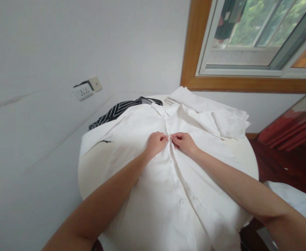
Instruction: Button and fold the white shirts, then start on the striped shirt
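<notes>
A white button-up shirt (pixel 153 195) lies spread face up, its collar toward the wall and its lower part toward me. My left hand (pixel 157 142) pinches one front edge at the middle of the chest. Just across from it, my right hand (pixel 183 141) pinches the other front edge, and the fingertips of both hands nearly meet. Whatever button sits between the fingers is too small to make out. Below my hands the front edges part, and a few buttons show along the left one.
The shirt rests on a round white table (pixel 92 174). Behind it lie a black striped cloth (pixel 119 111) and folded white fabric (pixel 207 104). A wall socket (pixel 83 91) is at back left, a wood-framed window (pixel 189 69) at back right. White cloth (pixel 294 200) lies at lower right.
</notes>
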{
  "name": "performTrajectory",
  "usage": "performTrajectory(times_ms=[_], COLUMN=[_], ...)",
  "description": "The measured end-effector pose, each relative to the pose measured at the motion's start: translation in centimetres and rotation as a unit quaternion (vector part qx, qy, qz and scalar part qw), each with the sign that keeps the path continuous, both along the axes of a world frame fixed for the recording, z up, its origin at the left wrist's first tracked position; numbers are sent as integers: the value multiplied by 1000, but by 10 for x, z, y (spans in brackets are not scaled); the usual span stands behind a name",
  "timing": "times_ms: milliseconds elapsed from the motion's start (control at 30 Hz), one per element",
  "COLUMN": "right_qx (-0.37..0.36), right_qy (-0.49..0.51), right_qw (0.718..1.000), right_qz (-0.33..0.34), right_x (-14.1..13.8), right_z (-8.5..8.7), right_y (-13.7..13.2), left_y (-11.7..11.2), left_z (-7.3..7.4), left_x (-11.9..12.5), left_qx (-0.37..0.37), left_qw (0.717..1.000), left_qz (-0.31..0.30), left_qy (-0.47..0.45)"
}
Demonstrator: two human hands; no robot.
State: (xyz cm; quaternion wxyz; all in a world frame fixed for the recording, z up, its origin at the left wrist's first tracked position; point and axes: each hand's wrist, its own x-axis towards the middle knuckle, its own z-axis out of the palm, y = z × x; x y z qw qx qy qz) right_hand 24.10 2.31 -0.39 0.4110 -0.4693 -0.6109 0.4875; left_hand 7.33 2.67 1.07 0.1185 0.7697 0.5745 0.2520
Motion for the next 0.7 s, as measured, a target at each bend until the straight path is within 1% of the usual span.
performTrajectory(times_ms=[100, 233, 300, 333, 467, 600, 700], right_qx=[-8, -69, -91, -90, -51, -17, 23], right_qy=[8, 61, 73, 73, 53, 26, -16], right_qw=[999, 991, 988, 988, 994, 997, 997], right_qz=[30, 93, 104, 102, 78, 75, 71], right_x=[4, 11, 13, 13, 9, 8, 9], right_z=[3, 14, 18, 19, 18, 15, 14], right_y=[1, 2, 3, 4, 7, 10, 11], left_y=[0, -1, -1, 0, 2, 6, 7], left_z=[-1, -3, -5, -6, -9, -12, -15], left_x=[0, 0, 0, 0, -2, -3, -4], left_qx=[1, 11, 12, 12, 12, 16, 18], left_qw=[1000, 999, 999, 999, 999, 999, 999], left_qz=[-7, -7, -6, -6, -16, -27, -27], left_qy=[16, 38, 44, 45, 47, 40, 32])
